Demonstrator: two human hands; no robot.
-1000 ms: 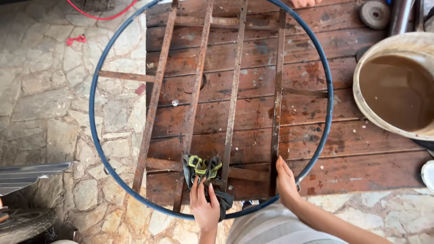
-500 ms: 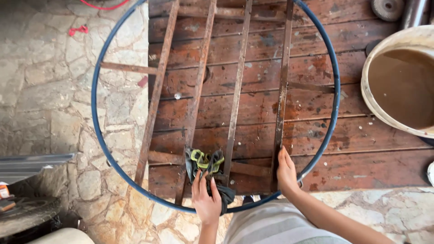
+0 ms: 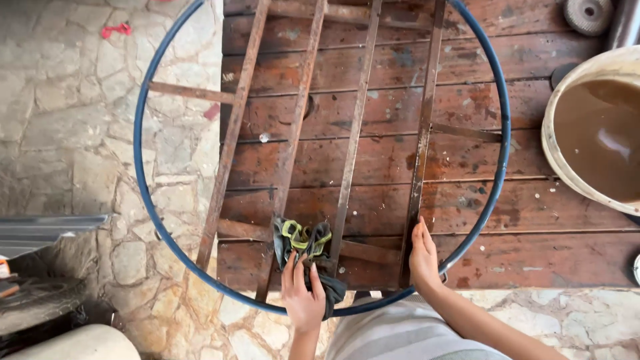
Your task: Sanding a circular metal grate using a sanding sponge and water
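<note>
Far to the left of the fingers lies a stone floor (image 3: 80, 133), with a small red scrap (image 3: 117, 29) near its top edge and a grey metal sheet (image 3: 50, 227) at the lower left. A blue ring (image 3: 138, 153) runs around the whole work, half over the stones and half over the wooden surface (image 3: 533, 220). Inside the ring lie four long rusty metal strips (image 3: 230, 143), and shorter cross pieces join them.

The left hand (image 3: 303, 300) rests on a dark cloth with yellow-green parts (image 3: 303, 243). The fingers are spread flat and press the cloth down; they do not close around it. The cloth lies between the second and third strip, just ahead of the fingertips, and its dark end hangs over the ring beside the hand.

The right hand (image 3: 423, 257) lies flat on the lower end of the rightmost strip (image 3: 421, 153), with the fingers straight and close together, holding nothing. The ring passes just to the right of this hand.

Well apart to the right stands a pale bucket (image 3: 550, 157) with brown liquid. Above it, at the top edge, lies a round grey disc (image 3: 587, 15) beside a metal pipe (image 3: 623, 23).
</note>
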